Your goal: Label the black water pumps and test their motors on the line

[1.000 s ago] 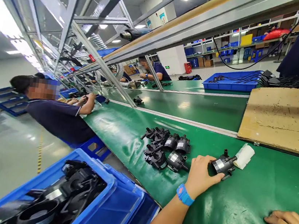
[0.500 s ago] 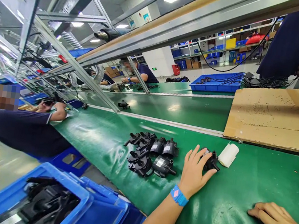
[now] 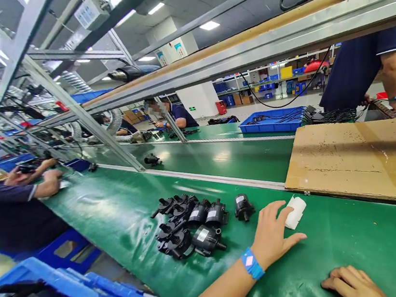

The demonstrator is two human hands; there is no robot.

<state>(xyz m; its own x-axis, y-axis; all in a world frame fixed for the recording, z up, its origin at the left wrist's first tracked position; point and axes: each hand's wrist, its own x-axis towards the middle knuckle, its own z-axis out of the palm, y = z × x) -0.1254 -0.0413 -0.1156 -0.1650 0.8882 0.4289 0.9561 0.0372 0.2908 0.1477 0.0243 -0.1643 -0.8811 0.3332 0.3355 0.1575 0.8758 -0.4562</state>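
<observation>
My left hand (image 3: pixel 273 230), with a blue wristband, is over the green mat (image 3: pixel 340 235). Its fingers are spread and hold nothing. One fingertip overlaps the left edge of a curled white paper piece (image 3: pixel 296 213); whether it touches is unclear. Just left of this hand, a black pump-like part (image 3: pixel 244 207) with a white label stands by itself. Farther left, several similar black parts (image 3: pixel 208 240) sit close together in a group. My right hand (image 3: pixel 364 294) rests on the mat at lower right, fingers loosely stretched and nothing in them.
A cardboard sheet (image 3: pixel 356 162) lies beyond my hands, and a blue tray (image 3: pixel 272 121) with black cables stands behind it. Metal beams (image 3: pixel 230 70) cross overhead. Blue crates (image 3: pixel 57 278) are at lower left. Co-workers sit at left and stand at back right.
My left hand has let go of the single black part and moved right to the white paper piece. The part now stands nearer the group. My right hand stays in place; the view has shifted.
</observation>
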